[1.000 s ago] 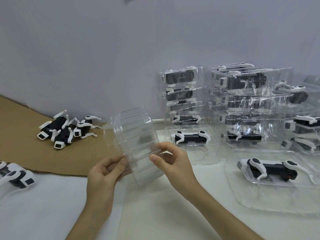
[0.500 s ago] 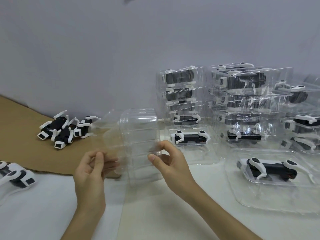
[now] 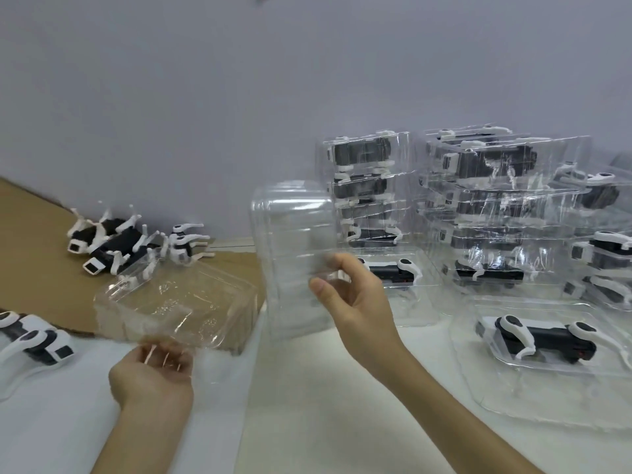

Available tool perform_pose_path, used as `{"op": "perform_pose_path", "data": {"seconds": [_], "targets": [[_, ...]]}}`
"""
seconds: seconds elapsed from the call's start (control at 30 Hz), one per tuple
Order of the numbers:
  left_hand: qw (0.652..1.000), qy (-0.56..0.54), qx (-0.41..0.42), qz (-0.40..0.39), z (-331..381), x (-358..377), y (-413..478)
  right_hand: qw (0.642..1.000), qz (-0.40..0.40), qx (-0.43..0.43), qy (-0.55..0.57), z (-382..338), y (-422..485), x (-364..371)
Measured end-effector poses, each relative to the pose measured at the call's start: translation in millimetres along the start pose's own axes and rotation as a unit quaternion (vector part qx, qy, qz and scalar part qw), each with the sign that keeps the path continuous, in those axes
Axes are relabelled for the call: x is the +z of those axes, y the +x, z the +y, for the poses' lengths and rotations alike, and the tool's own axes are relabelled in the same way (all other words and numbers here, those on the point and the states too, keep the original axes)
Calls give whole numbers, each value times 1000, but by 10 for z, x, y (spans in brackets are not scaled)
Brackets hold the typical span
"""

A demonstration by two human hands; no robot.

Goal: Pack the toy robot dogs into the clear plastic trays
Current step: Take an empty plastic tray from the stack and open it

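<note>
My left hand (image 3: pixel 154 369) is turned palm up and grips the near edge of an empty clear tray (image 3: pixel 178 302), which lies roughly flat over the cardboard's edge. To its right, my right hand (image 3: pixel 354 302) pinches the side of a second empty clear tray (image 3: pixel 294 248) held upright on end. Black-and-white toy robot dogs (image 3: pixel 116 246) lie loose in a pile on the cardboard at the back left. Another loose dog (image 3: pixel 34 338) lies at the far left edge.
Brown cardboard (image 3: pixel 37 268) covers the left of the white table. Stacks of packed trays (image 3: pixel 367 186) stand at the back right. An open tray with a dog (image 3: pixel 547 340) lies at the near right, another dog in a tray (image 3: pixel 396 273) sits behind my right hand.
The two nested trays have come apart. My left hand has drawn one tray off to the left and lowered it flat, while my right hand keeps the other upright.
</note>
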State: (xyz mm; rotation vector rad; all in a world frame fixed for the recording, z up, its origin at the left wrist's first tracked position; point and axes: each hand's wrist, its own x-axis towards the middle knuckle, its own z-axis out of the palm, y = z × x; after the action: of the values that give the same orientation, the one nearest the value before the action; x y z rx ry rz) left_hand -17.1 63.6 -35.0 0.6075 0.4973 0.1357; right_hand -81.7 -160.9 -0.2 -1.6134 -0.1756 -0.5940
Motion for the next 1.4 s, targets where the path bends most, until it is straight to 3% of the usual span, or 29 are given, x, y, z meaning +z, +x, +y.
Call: {"op": "perform_pose_path", "data": {"seconds": [0.17,0.3,0.4,0.5,0.53,0.73,0.8,0.87,0.93,1.1,1.2,1.3,1.37,1.4], "targets": [[999,28,-25,17,-80,9,-78,991,-7,-90,-97,-201,456,55],[999,44,-12,-5,-132,29,-98,959,-67,-127,-246,-102,1068,247],[999,42,-8,2,-140,25,-78,900,-162,-108,-390,178,1384,389],[999,50,-1,14,-150,36,-95,798,-231,-70,-553,579,1418,479],[999,51,1,14,-156,48,-109,777,-228,-64,-584,687,1419,498],[999,49,0,14,-156,71,-167,729,-138,-44,-669,832,1607,590],[999,48,0,17,-145,57,-144,712,-89,-81,-691,813,1617,610],[999,45,-7,19,-144,43,-118,734,-56,-155,-659,814,1576,664],[999,38,-15,14,-154,50,-107,757,-106,-183,-618,839,1521,715],[999,40,-14,7,-191,64,-127,772,-239,21,-588,856,1488,681],[999,39,-26,-2,-205,50,-120,790,-279,42,-545,746,1437,653],[998,22,-50,-24,-215,53,-125,881,-235,64,-406,491,1297,520],[997,-3,-73,-35,-235,37,-122,949,-168,110,-244,272,1120,373],[996,-14,-82,-39,-244,36,-132,966,-142,135,-168,176,997,288]]}}
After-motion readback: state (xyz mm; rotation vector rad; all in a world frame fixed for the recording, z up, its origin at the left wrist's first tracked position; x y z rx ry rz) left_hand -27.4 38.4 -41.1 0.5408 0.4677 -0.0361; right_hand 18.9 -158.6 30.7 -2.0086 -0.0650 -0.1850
